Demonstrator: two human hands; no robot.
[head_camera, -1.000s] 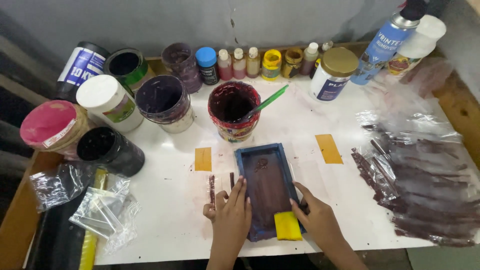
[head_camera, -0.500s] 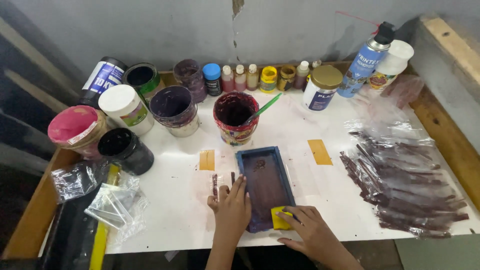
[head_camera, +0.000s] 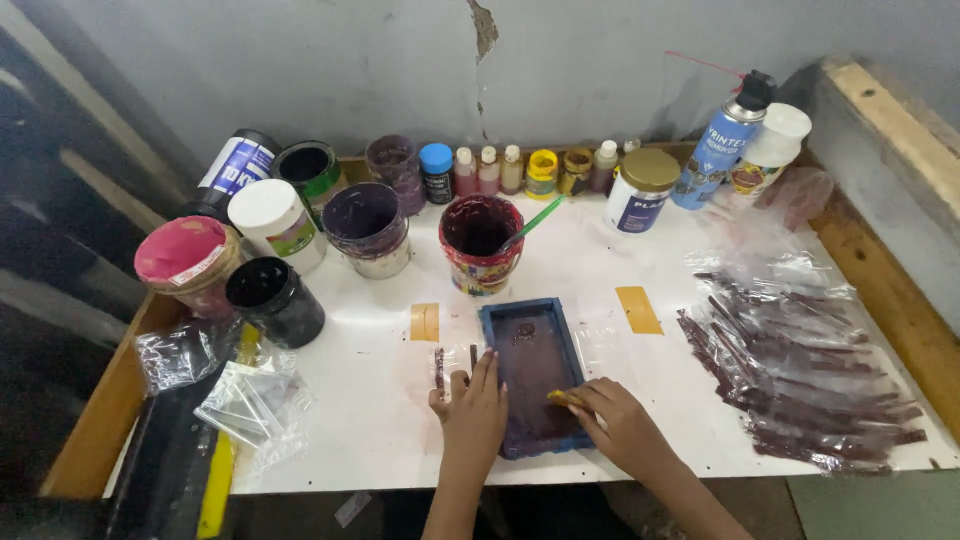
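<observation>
From the head camera, the left hand (head_camera: 472, 415) lies flat and open, palm down, fingers stretched forward along the left rail of a small blue-framed printing screen (head_camera: 533, 372) whose mesh is stained dark maroon. The right hand (head_camera: 618, 420) is curled over the frame's right rail and pinches a yellow squeegee (head_camera: 556, 397), of which only a small corner shows past the fingertips, resting on the mesh. The screen lies directly between the two hands on a white table (head_camera: 350, 420), its long side running away from the person.

Just left of the left hand's fingertips, short maroon strips (head_camera: 440, 366) lie on the table under clear film. Beyond them sits a yellow tape patch (head_camera: 424, 321), and a second tape patch (head_camera: 637, 309) lies ahead of the right hand.

Straight ahead of the screen's far end stands a red paint tub (head_camera: 480, 243) with a green stick (head_camera: 532, 222) leaning out of it. Ahead and to the left of the left hand stand a purple-stained tub (head_camera: 366, 227), a black jar (head_camera: 275, 298), a white-lidded jar (head_camera: 277, 222) and a pink-topped jar (head_camera: 187, 262). A row of small bottles (head_camera: 500, 169) lines the wall. Far ahead of the right hand stand a gold-lidded jar (head_camera: 641, 187) and a blue spray can (head_camera: 722, 143).

To the right of the right hand, well apart, clear bags printed with maroon stripes (head_camera: 800, 375) spread over the table. Far left of the left hand lie loose clear bags (head_camera: 250, 400).
</observation>
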